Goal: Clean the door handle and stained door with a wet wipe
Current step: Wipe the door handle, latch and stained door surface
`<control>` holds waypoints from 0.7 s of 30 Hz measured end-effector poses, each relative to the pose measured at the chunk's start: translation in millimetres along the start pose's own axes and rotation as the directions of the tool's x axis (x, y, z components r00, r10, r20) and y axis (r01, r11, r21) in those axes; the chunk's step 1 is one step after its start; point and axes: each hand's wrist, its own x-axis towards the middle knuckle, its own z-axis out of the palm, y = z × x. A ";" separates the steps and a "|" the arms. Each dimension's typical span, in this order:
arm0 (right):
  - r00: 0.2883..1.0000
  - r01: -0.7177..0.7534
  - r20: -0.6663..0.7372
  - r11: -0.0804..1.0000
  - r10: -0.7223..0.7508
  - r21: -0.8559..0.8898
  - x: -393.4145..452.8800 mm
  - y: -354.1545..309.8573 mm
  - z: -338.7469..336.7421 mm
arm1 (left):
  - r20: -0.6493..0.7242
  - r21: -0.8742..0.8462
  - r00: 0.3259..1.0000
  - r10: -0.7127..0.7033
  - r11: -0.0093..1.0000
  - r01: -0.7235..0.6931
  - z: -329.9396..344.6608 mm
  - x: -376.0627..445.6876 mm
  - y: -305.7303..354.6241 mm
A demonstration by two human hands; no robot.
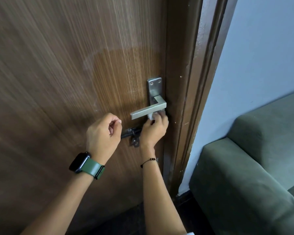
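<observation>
The brown door (58, 73) is filling the left and centre of the frame. The left hand (103, 133) is hovering below centre, its grip curled loosely shut on nothing. Just right, the right hand (154, 129) is pinching a white wipe (151, 116) against the underside of the metal handle (148, 111). A green sofa (253, 167) is sitting at lower right.

I see the brown wood-grain door (58, 82), shut in its frame, with a darker damp-looking patch above and left of the handle and pale smudges around that patch. The brushed-metal lever door handle (148, 111) sits level on its upright backplate. A crumpled white wet wipe (151, 116) presses against the lever's underside.
</observation>
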 end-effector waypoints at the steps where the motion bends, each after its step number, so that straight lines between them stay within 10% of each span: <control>1: 0.997 0.057 0.047 0.998 -0.056 -0.017 -9.3 -0.9 -0.4 | -0.004 -0.004 1.000 -0.009 1.000 0.009 0.5 0.3 0.4; 6: 0.903 0.359 0.255 0.933 -0.345 -0.008 -37.5 -0.1 -10.3 | 0.010 -0.025 1.000 -0.011 1.000 0.011 7.6 -2.0 9.6; 21: 0.998 -0.014 -0.054 1.000 0.014 0.008 13.0 6.4 -8.8 | -0.058 0.039 0.996 -0.067 0.997 0.069 -16.7 -11.9 -4.1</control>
